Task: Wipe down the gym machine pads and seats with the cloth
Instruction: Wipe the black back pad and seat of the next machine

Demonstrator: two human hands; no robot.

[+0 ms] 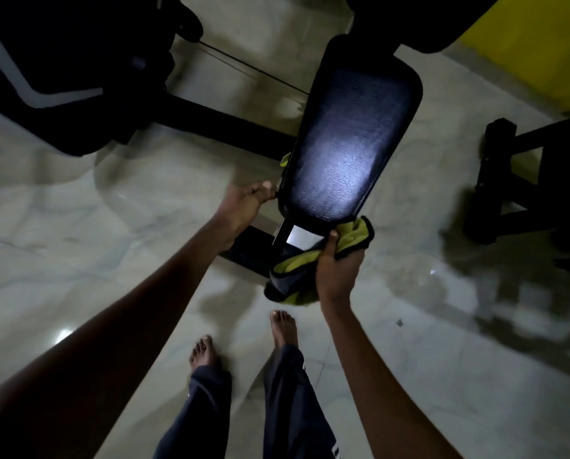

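A long black padded bench seat (pixel 349 137) runs from the top middle down toward me, shining where the light hits it. My right hand (pixel 338 266) grips a yellow-green cloth (pixel 353 235) with dark edging against the seat's near end, and part of the cloth hangs below the pad. My left hand (pixel 243 202) reaches to the seat's near left corner, thumb on top and fingers curled under the edge. A scrap of yellow-green (pixel 285 159) shows at the pad's left side.
Another black machine (pixel 78 61) with a white-striped frame fills the top left. A black metal frame (pixel 522 180) stands at the right, with a yellow wall (pixel 541 44) behind. My bare feet (pixel 243 342) stand on glossy marble floor (pixel 78 210) near the bench's base bar (pixel 257 240).
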